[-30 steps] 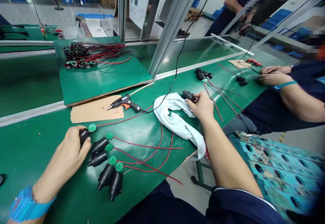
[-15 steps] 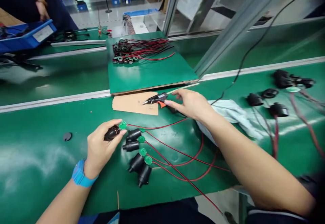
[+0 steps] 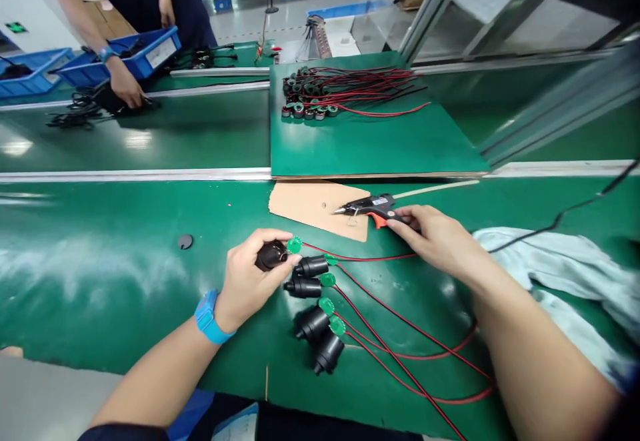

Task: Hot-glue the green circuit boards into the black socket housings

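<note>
My left hand (image 3: 253, 271) is closed around a black cylindrical housing (image 3: 271, 256). At the housing's end, near my fingertips, is a small green circuit board (image 3: 294, 245) with a red wire (image 3: 360, 258) running right. My right hand (image 3: 430, 234) grips the handle of a black glue gun (image 3: 370, 206) with an orange trigger and a pale glue stick at its back. The gun's nozzle points left over a piece of tan cardboard (image 3: 305, 204). Beside my left hand lie several black housings (image 3: 311, 322) with green boards and red wires.
A raised green board (image 3: 370, 147) holds a bundle of wired parts (image 3: 310, 91). A pale cloth (image 3: 550, 254) lies at right, crossed by a black cable (image 3: 560, 224). At left is a black disc (image 3: 185, 241). Across the bench, a co-worker's hand (image 3: 127, 84) touches dark parts near blue bins (image 3: 163, 51).
My right hand has closed on the glue gun's handle. My left hand still holds the housing. The view has swung left, and the co-worker's hand now shows on the dark parts.
</note>
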Tool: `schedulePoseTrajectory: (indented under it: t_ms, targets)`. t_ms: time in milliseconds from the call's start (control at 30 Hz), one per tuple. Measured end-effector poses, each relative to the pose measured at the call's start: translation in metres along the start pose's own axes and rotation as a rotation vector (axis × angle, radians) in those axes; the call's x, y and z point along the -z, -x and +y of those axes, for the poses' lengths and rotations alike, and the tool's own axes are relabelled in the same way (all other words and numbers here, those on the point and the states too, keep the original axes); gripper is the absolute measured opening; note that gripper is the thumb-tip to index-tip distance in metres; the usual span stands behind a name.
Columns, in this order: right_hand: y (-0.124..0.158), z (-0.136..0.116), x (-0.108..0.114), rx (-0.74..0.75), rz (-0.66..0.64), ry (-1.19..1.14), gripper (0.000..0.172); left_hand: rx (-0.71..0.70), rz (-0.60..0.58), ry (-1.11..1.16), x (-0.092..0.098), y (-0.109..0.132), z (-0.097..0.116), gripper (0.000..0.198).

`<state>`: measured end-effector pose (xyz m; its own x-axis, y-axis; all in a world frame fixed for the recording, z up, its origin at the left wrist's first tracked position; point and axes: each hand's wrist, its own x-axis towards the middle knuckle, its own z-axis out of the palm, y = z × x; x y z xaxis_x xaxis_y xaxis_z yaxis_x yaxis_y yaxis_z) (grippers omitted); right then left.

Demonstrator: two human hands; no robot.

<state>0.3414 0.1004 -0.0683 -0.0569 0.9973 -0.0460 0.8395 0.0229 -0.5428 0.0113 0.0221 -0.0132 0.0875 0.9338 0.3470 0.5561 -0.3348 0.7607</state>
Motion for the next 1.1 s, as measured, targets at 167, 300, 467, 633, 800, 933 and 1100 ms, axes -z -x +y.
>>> schedulePoseTrajectory:
  t_ms: [167,300,467,633,800,933,1100]
  targets:
    - [0.011,0.003,0.006,0.048,0.037,-0.125,0.030,0.056,-0.021,0.032,-0.002,0.001,0.001,0.023]
    - [0.034,-0.020,0.012,0.134,0.207,-0.124,0.039,0.079,-0.031,0.050,-0.003,0.003,0.004,0.023]
    - [0.056,-0.065,0.013,0.265,0.452,-0.039,0.042,0.096,-0.054,0.046,-0.004,0.006,0.011,0.022]
    - [0.065,-0.083,0.011,0.330,0.525,0.040,0.023,0.086,-0.086,0.060,-0.005,0.010,0.017,0.022]
    - [0.066,-0.087,0.009,0.365,0.483,0.074,0.018,0.104,-0.109,0.090,-0.006,0.012,0.022,0.024]
    - [0.065,-0.088,0.007,0.404,0.479,0.076,0.014,0.112,-0.124,0.111,-0.006,0.013,0.024,0.025]
    - [0.068,-0.090,0.007,0.356,0.470,0.135,0.016,0.143,-0.125,0.124,-0.006,0.014,0.023,0.026]
